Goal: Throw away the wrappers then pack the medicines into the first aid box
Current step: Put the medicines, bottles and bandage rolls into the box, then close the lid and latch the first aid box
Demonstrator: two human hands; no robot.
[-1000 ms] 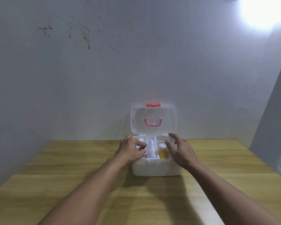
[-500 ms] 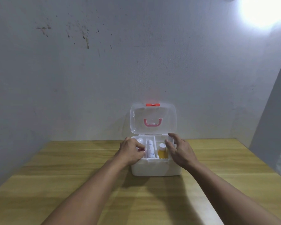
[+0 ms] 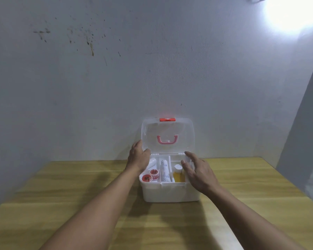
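Observation:
A white first aid box stands on the wooden table with its clear lid upright against the wall, pink handle and red latch showing. Its tray holds two red tape rolls, a white tube, a yellow bottle with a white cap and a white item at the back left. My left hand is at the lid's lower left edge, fingers touching it. My right hand hovers over the tray's right side, fingers spread, holding nothing.
The wooden table runs to a stained white wall right behind the box. A grey panel stands at the right edge. A bright lamp glares at the top right.
My left hand has lifted out of the tray's left compartment and moved up to the lid's left edge, uncovering the red tape rolls. My right hand has barely shifted.

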